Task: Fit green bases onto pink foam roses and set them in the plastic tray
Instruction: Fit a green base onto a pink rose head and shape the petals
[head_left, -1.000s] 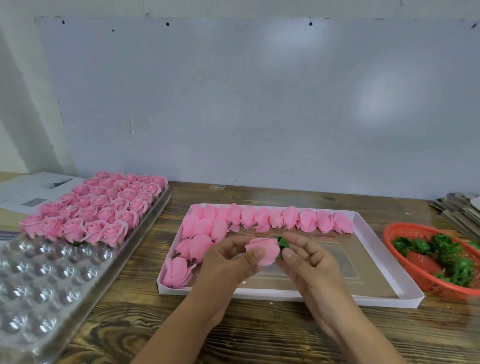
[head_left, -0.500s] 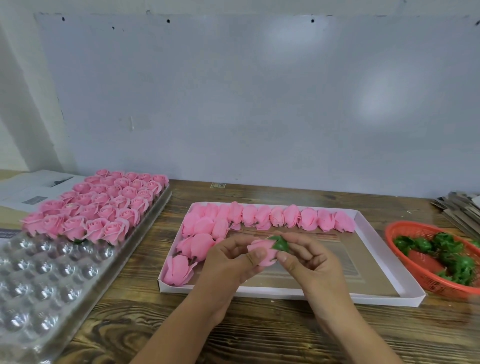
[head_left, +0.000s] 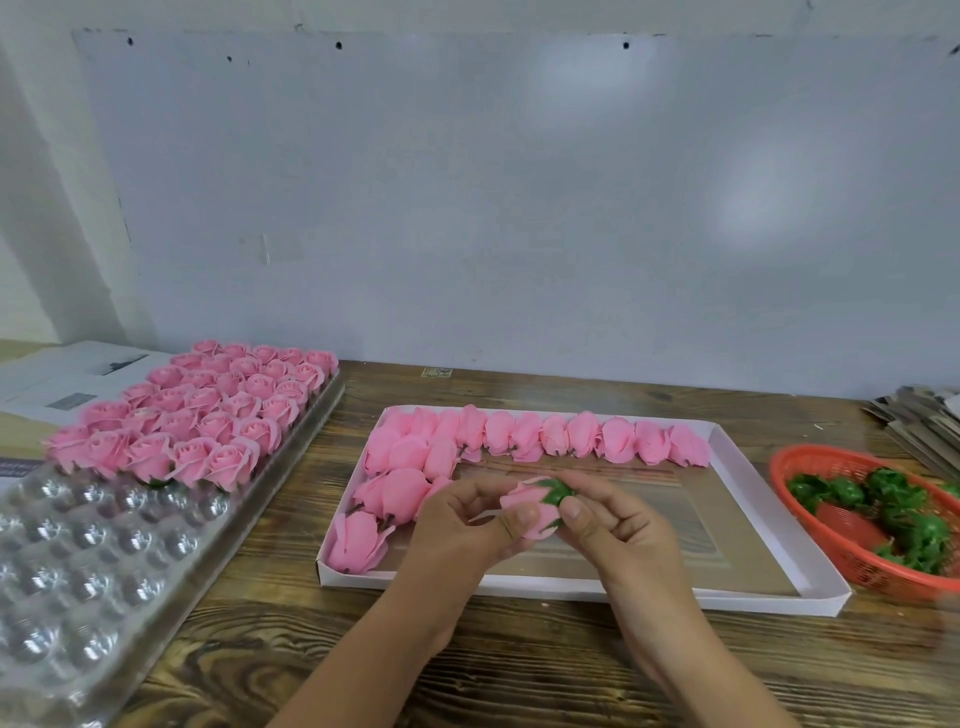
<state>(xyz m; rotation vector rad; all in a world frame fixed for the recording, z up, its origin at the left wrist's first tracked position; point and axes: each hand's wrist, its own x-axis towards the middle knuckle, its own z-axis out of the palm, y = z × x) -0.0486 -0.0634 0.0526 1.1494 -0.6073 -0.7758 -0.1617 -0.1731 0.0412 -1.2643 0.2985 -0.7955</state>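
My left hand (head_left: 462, 519) pinches a pink foam rose (head_left: 530, 506) above the white box. Against the rose's end sits a green base (head_left: 557, 492), which my right hand (head_left: 613, 519) pinches between thumb and fingers. The clear plastic tray (head_left: 93, 561) lies at the left; finished roses (head_left: 208, 421) fill its far half and its near cups are bare. Loose pink roses (head_left: 540, 436) lie in a row along the far side and left end of the white box (head_left: 753, 519). Green bases (head_left: 893, 509) lie heaped in a red basket (head_left: 810, 467) at the right.
The wooden table (head_left: 519, 665) runs to a grey wall behind. Papers (head_left: 62, 379) lie at the far left beyond the tray. A stack of flat sheets (head_left: 919, 421) sits at the far right behind the basket.
The green base has gone further onto the rose's end, and more of it shows between my right fingers. Both hands stay over the white box.
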